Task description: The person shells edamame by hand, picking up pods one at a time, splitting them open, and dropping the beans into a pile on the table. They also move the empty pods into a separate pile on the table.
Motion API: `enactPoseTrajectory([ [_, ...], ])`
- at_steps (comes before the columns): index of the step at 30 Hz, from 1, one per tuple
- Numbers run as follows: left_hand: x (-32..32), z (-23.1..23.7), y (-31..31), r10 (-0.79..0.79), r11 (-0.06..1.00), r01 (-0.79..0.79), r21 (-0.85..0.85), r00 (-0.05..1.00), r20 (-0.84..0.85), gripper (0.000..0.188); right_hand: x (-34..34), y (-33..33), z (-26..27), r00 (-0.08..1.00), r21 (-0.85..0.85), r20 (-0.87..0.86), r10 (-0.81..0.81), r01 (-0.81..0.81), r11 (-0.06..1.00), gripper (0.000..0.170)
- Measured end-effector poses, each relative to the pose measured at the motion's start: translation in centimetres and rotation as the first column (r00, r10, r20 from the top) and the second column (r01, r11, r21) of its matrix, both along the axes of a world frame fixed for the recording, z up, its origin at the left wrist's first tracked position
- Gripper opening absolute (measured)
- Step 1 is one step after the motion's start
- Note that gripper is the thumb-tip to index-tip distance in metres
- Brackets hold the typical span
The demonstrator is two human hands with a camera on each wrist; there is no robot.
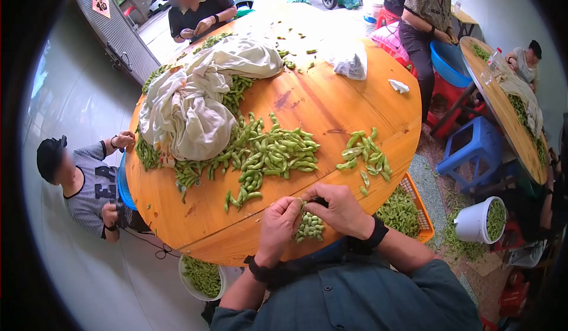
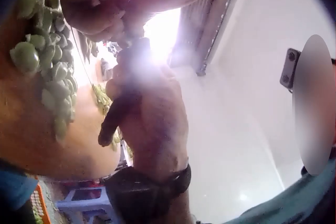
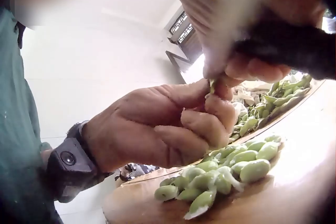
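In the head view my left hand [image 1: 277, 224] and right hand [image 1: 340, 211] meet at the table's near edge. Their fingertips pinch a small green soybean pod [image 3: 212, 85], mostly hidden by the fingers. A dark cover [image 2: 111, 121] shows on one finger of the right hand. Just below the hands lies a small heap of shelled green soybeans [image 1: 309, 229], seen closer beside the left hand in the right wrist view. Ahead of the hands spreads a pile of unshelled pods [image 1: 275, 152], with a smaller cluster of pods [image 1: 367, 158] to the right.
A crumpled cream cloth [image 1: 195, 106] covers pods on the round wooden table [image 1: 331, 112]. An orange crate [image 1: 423, 212] and a white bucket [image 1: 188, 282] of pods stand below. Other people sit around, and a blue stool [image 1: 473, 147] stands at right.
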State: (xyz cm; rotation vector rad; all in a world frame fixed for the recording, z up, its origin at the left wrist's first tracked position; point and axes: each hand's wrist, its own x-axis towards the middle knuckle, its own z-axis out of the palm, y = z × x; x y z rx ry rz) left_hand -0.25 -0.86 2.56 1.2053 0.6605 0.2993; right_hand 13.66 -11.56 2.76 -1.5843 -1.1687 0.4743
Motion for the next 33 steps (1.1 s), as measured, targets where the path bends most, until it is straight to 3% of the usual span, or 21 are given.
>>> enactPoseTrajectory([
  [6, 0.1, 0.1, -0.1, 0.000, 0.995, 0.000, 0.098, 1.000, -0.001, 0.027, 0.0, 0.2, -0.4, 0.983, 0.054, 0.180, -0.043, 0.034, 0.998, 0.010],
  [9, -0.5, 0.0, 1.0, -0.064, 0.993, 0.068, 0.099, 0.997, -0.042, 0.026, 0.3, 0.3, -0.8, 0.994, 0.064, 0.104, -0.018, 0.011, 0.998, 0.010],
  [11, -1.0, 0.3, 1.7, 0.108, 0.957, -0.072, 0.281, 0.987, -0.116, 0.023, 1.4, 0.0, -0.4, 0.988, 0.042, 0.136, -0.072, 0.067, 0.997, 0.011],
  [12, -1.6, -0.1, 2.5, 0.114, 0.956, -0.076, 0.283, 0.986, -0.120, 0.023, 2.1, -0.2, -0.3, 0.977, 0.020, 0.171, -0.130, 0.129, 0.991, 0.012],
  [14, -2.8, -1.3, 4.4, 0.206, 0.723, -0.105, 0.682, 0.976, -0.068, 0.021, 3.6, -0.7, -0.3, 0.956, -0.025, 0.244, -0.164, 0.175, 0.984, 0.011],
  [16, -3.4, -0.3, 4.8, 0.238, 0.678, -0.078, 0.731, 0.964, -0.118, 0.018, 4.7, -1.2, -0.1, 0.878, -0.132, 0.425, -0.219, 0.299, 0.945, 0.015],
  [17, -3.6, -0.2, 4.9, 0.223, 0.588, -0.024, 0.808, 0.966, -0.134, 0.016, 5.0, -1.4, -0.2, 0.849, -0.120, 0.478, -0.225, 0.317, 0.941, 0.021],
  [18, -3.8, -0.2, 4.9, 0.210, 0.489, 0.030, 0.871, 0.966, -0.152, 0.015, 5.0, -1.3, 0.0, 0.850, -0.120, 0.478, -0.221, 0.312, 0.942, 0.021],
  [19, -3.7, -0.1, 4.8, 0.215, 0.489, 0.029, 0.872, 0.965, -0.152, 0.015, 4.8, -1.3, 0.5, 0.827, -0.090, 0.499, -0.260, 0.348, 0.933, 0.021],
  [21, -3.3, 0.0, 4.5, 0.176, 0.354, 0.113, 0.929, 0.967, -0.184, 0.014, 4.5, -1.3, 1.0, 0.802, -0.060, 0.518, -0.297, 0.381, 0.923, 0.022],
  [25, -2.4, -0.5, 3.5, 0.124, 0.317, 0.159, 0.935, 0.970, -0.207, 0.014, 3.2, -1.4, 0.2, 0.883, -0.109, 0.429, -0.191, 0.260, 0.959, 0.019],
  [28, -2.1, -0.3, 2.1, 0.015, 0.382, 0.216, 0.899, 0.971, -0.240, 0.013, 2.3, -1.3, -0.5, 0.928, -0.139, 0.366, -0.074, 0.134, 0.981, 0.018],
  [30, -2.0, 0.0, 1.9, -0.062, 0.552, 0.200, 0.809, 0.978, -0.200, 0.013, 1.9, -1.2, -0.9, 0.939, -0.122, 0.345, -0.005, 0.049, 0.991, 0.013],
  [31, -2.0, -0.2, 2.3, -0.060, 0.552, 0.200, 0.810, 0.978, -0.201, 0.013, 1.8, -1.2, -0.7, 0.939, -0.121, 0.344, -0.004, 0.048, 0.992, 0.013],
  [33, -2.4, -0.5, 4.2, 0.083, 0.384, 0.068, 0.921, 0.991, -0.108, 0.013, 1.6, -1.3, -0.4, 0.941, -0.141, 0.336, 0.035, 0.014, 0.990, 0.013],
])
